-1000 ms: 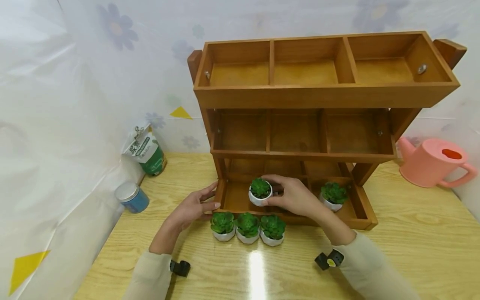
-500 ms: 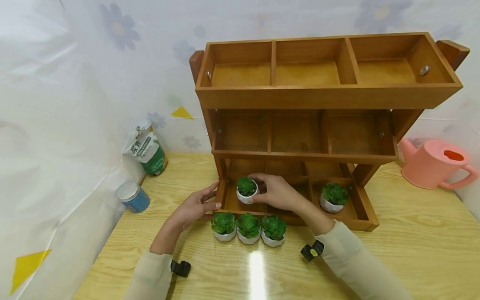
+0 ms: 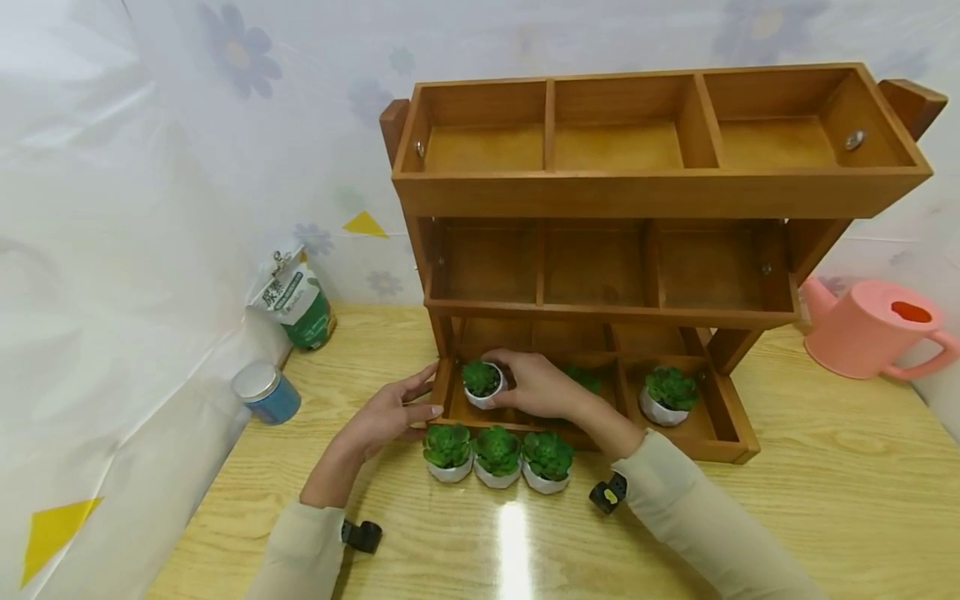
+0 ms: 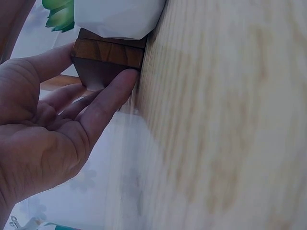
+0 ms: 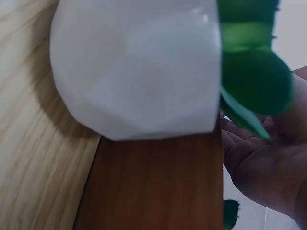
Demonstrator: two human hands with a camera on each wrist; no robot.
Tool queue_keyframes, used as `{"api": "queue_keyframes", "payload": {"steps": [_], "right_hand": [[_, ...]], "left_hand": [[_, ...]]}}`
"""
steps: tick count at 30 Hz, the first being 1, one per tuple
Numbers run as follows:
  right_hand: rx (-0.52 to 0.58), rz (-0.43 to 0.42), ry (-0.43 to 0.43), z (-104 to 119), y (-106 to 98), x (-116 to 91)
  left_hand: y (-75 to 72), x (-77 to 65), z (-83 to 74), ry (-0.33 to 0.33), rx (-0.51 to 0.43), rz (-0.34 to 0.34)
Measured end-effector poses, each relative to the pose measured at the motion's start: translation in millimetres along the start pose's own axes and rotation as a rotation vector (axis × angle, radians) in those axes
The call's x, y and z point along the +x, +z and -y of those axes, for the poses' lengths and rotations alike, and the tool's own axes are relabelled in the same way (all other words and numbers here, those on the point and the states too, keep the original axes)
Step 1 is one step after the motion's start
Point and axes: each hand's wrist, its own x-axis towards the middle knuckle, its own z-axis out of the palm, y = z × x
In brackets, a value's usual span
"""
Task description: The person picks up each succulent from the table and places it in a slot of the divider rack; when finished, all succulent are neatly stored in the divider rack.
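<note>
A person's R hand (image 3: 528, 385) pinches the white pot of a small potted plant (image 3: 481, 382), thumb on the near side, fingers curled round the far side, inside the L comp't of the btm tier of a wooden shelf (image 3: 660, 196); whether the pot's base touches the tier's floor, can't tell. L hand (image 3: 386, 418) rests at the L end of that same tier, fingers extended & spread from the thumb, tips touching the wood at the front corner, as the L-wrist view also shows. In the R-wrist view, a faceted pot up close hides part of the R hand. Also in btm tier: a middle plant (image 3: 583, 379), mostly hidden by the R arm, & a right plant (image 3: 669, 396) in the R comp't. Three front plants (image 3: 497, 454) sit side by side on the counter (image 3: 435, 550), just before the shelf. Far L: blue jar (image 3: 270, 396) w/ pouch (image 3: 300, 304) behind; far R: pink watering can (image 3: 870, 329).
</note>
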Motion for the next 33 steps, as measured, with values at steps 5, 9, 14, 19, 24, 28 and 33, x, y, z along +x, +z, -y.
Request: {"api": "queue_keyframes", "payload": {"steps": [5,9,14,19,24,28,33], "right_hand": [[-0.036,0.032,0.001,3.0,4.5,4.0],[-0.047,0.043,0.012,4.9,5.2,4.3],[-0.05,0.049,0.019,5.6,4.8,6.2],[-0.065,0.067,0.017,6.1,5.3,7.5],[-0.059,0.095,0.023,6.9,5.7,8.3],[-0.073,0.117,0.02,8.0,5.1,7.8],[-0.072,0.139,0.025,9.5,4.1,8.1]], "left_hand": [[0.8,-0.1,-0.3,0.0,0.006,-0.003],[0.6,0.3,-0.1,0.007,0.006,0.002],[-0.6,1.1,1.1,0.01,0.001,0.006],[-1.0,0.6,1.6,0.007,-0.006,0.007],[-0.4,-0.2,1.0,0.005,-0.008,0.007],[0.0,-0.4,0.4,0.004,-0.006,0.006],[-0.4,0.3,0.8,0.004,-0.006,0.005]]}}
